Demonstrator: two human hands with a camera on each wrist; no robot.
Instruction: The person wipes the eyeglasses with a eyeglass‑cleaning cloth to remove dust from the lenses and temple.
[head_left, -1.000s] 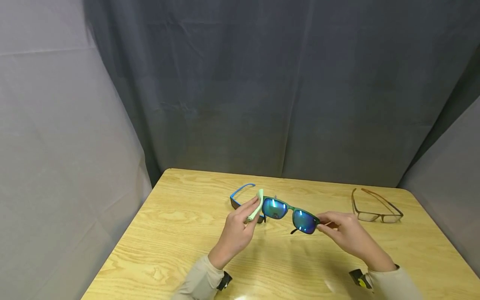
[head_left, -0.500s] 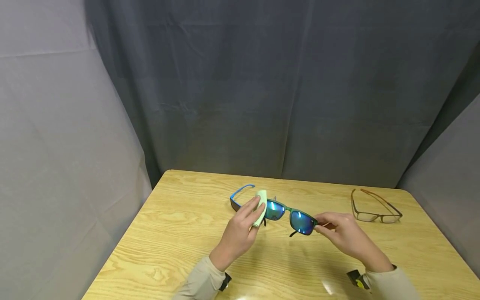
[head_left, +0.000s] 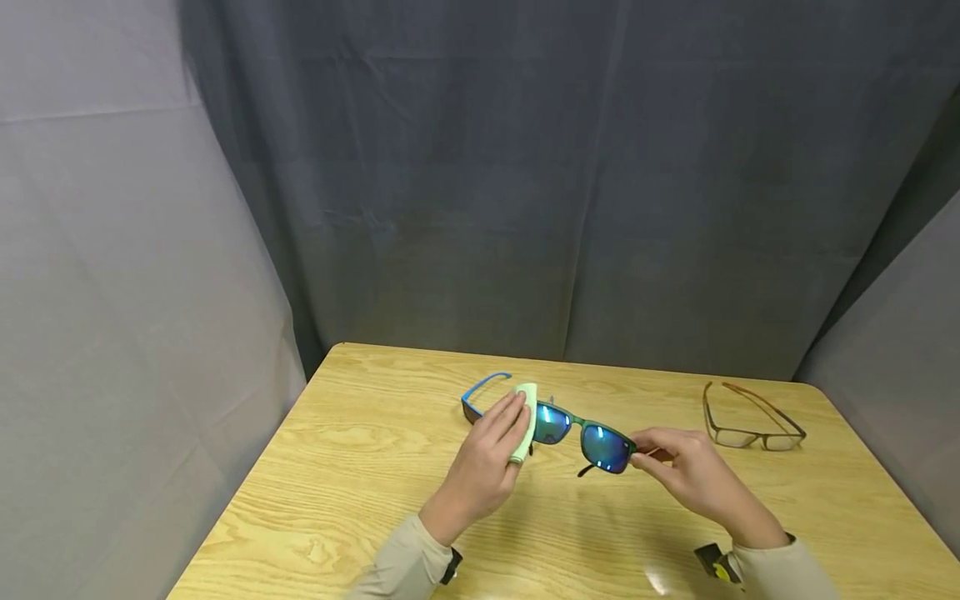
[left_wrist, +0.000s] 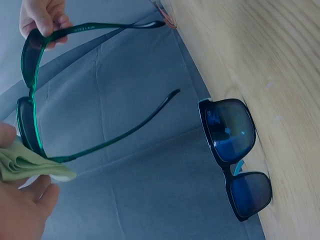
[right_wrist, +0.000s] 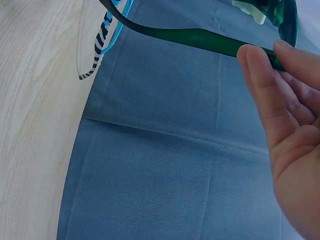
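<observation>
Green-framed sunglasses (head_left: 606, 448) with mirrored blue lenses are held above the table, temples unfolded. My right hand (head_left: 693, 471) pinches them at the right hinge, thumb on one side and fingers on the other; the right wrist view shows the green temple (right_wrist: 200, 41) running out from those fingers. In my left hand (head_left: 483, 458) is a folded light green cloth (head_left: 528, 421), which overlaps the outer part of the left lens. The left wrist view has the cloth (left_wrist: 25, 162) wrapped about that end of the frame, between thumb and fingers.
Behind my left hand, sunglasses with a blue temple (head_left: 480, 386) stand on the wooden table (head_left: 337, 467), partly hidden; the left wrist view shows their dark lenses (left_wrist: 232, 132). Clear eyeglasses (head_left: 780, 440) with brown temples lie at the right. Curtains (head_left: 450, 208) enclose the back and sides.
My left hand has shifted slightly right and turned, bringing the cloth's flat side over the left lens's outer part. The green sunglasses have dipped slightly left and down with my right hand.
</observation>
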